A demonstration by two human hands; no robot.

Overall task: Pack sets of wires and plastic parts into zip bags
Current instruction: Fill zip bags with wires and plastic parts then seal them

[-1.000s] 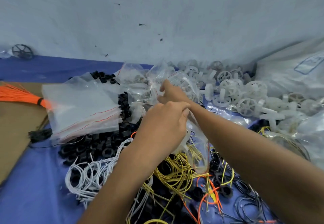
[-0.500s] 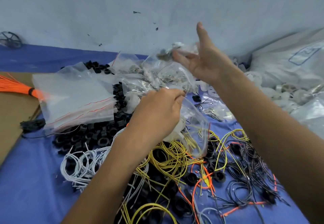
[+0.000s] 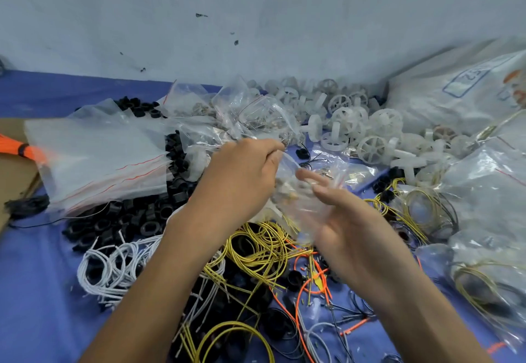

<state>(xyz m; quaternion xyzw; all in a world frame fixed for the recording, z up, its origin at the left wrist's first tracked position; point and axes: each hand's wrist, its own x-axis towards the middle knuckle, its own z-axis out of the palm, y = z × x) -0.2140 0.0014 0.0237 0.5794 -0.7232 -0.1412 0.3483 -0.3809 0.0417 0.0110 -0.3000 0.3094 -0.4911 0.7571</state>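
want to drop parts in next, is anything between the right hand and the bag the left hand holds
Nothing visible. The left hand pinches the bag by its top edge; the open right hand, blurred, is right beside it.

Soft, cool, even light fills your view, leaving only faint shadows beneath the wires (image 3: 257, 244). Your right hand (image 3: 351, 230) smears with motion blur, its fingers (image 3: 311, 176) indistinct. White glare streaks the clear bags (image 3: 491, 189) on your right. The wide lens bows the lower edge of the wall (image 3: 256, 27) toward the corners.
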